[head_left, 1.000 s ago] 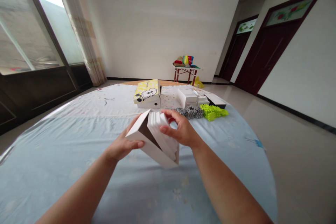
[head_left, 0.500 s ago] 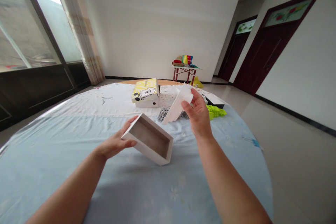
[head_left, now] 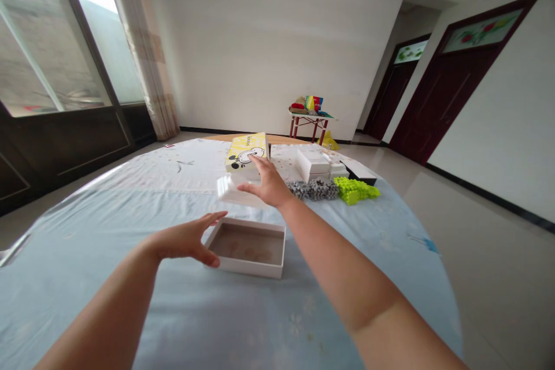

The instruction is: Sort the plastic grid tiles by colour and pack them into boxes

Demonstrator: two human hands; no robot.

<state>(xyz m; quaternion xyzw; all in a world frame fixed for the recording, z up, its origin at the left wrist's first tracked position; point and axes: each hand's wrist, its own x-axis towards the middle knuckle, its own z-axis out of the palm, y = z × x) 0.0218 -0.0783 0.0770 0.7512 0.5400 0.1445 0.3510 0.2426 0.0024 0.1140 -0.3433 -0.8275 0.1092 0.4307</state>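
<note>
My left hand (head_left: pixel 188 241) is at the left end of a shallow white box (head_left: pixel 254 269), its thumb and fingers apart near the corners. The box lies flat on the table with its open side up and its grey-brown inside bare. Beyond it, my right hand (head_left: pixel 271 183) stretches toward a translucent white plastic tray (head_left: pixel 236 191), fingers spread. The tray is blurred, and its exact contact with the thumb is unclear. Right behind the tray sits a yellow and white box (head_left: pixel 249 147) with a cartoon figure on its lid.
Grey knobbly pieces (head_left: pixel 323 189) and a lime-green knobbly piece (head_left: pixel 355 189) lie to the right. Behind them stand white boxes (head_left: pixel 313 165) and a black and white box (head_left: pixel 359 172). A light blue cloth (head_left: pixel 182 306) covers the round table.
The white box has gone from tilted in my left hand to flat on the table. My right hand has carried the plastic tray leftward, and its fingers have opened.
</note>
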